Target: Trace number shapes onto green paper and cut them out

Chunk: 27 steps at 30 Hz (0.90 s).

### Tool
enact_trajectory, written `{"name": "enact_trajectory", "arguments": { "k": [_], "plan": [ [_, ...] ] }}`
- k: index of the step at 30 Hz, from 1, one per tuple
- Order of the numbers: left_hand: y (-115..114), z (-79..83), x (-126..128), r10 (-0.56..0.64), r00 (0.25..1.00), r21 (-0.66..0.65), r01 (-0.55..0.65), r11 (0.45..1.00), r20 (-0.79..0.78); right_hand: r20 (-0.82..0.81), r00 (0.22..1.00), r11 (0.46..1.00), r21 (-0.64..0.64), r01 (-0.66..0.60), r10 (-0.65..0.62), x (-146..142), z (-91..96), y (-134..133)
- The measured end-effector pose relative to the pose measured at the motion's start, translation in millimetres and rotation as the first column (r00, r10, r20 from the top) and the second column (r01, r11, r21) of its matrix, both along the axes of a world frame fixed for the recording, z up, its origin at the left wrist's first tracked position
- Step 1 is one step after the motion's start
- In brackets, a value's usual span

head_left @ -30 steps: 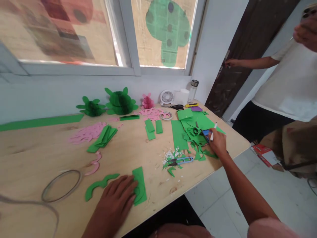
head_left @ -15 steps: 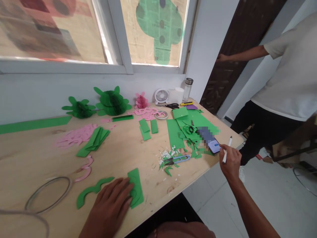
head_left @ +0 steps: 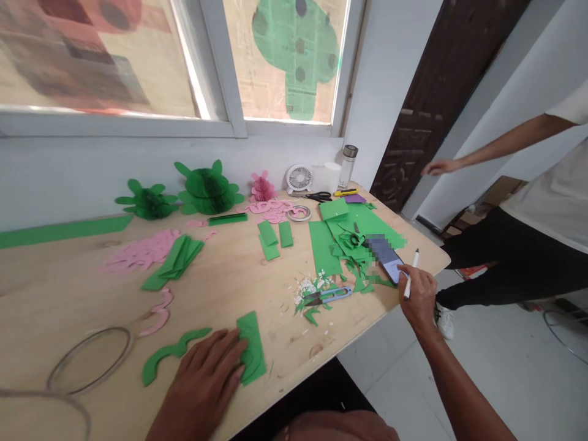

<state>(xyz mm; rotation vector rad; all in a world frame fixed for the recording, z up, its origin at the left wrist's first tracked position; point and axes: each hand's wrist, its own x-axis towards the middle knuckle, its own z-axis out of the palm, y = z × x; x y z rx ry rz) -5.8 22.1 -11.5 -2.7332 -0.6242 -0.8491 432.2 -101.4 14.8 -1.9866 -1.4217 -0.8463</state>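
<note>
Green card [head_left: 254,346] is lying on the wooden table [head_left: 275,288], left of the snips [head_left: 327,296] and nearer the person, a curved outline showing on it. The left hand [head_left: 206,370] is resting palm down over the card's left part, its fingers lying flat and loosely side by side. A wavy green piece [head_left: 177,349] is lying just beside that hand, and a pink squiggle [head_left: 160,317] is lying well left of the snips.

Right of the snips, at the table's edge, the right hand [head_left: 419,295] is pinching a white pen [head_left: 413,269] in bent fingers. Its forefinger seems to be touching the near end of the phone [head_left: 394,266], though blurred squares are covering much of the phone, which is lying right of the snips beside green scraps [head_left: 356,263].

White bits [head_left: 312,285] are crowding around the snips' blades. Beyond the snips, green sheets [head_left: 324,242] are spreading out; farther beyond, a fan [head_left: 299,178], a cup [head_left: 332,177] and a bottle [head_left: 348,168] are standing behind scissors [head_left: 321,196] and a yellow cutter [head_left: 346,192]. Far left of the snips, green strips [head_left: 177,263] are partly covering pink pieces [head_left: 142,254]. Well right of the snips, past the table, a co-worker [head_left: 551,190] in a white top is holding out an arm.
</note>
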Motion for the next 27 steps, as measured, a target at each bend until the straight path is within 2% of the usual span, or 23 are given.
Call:
{"name": "enact_trajectory", "arguments": {
  "k": [5,10,16,22,27],
  "plan": [
    [-2.0,2.1,0.4,0.006,1.000,0.022,-0.005,1.000,-0.026,-0.046,0.995,0.994,0.066,-0.088,0.091,-27.1,0.3,9.3],
    [-2.2,1.1,0.5,0.017,0.999,0.011,-0.017,1.000,-0.034,-0.082,0.930,0.934,0.045,-0.355,0.358,-78.6,-9.0,7.6],
    [-0.5,0.0,-0.3,0.011,1.000,-0.016,-0.011,1.000,-0.008,-0.223,0.882,0.910,0.086,-0.406,0.415,-123.6,-9.2,-1.8],
    [-2.0,3.7,0.3,0.008,1.000,-0.044,-0.008,0.999,0.002,-0.341,0.728,0.797,0.132,-0.589,0.594,-180.9,-2.8,9.9],
    [-3.2,2.3,-0.3,0.017,1.000,-0.044,-0.017,0.999,-0.004,-0.355,0.618,0.694,0.147,-0.705,0.702,-223.0,6.7,25.7]
  ]
}}
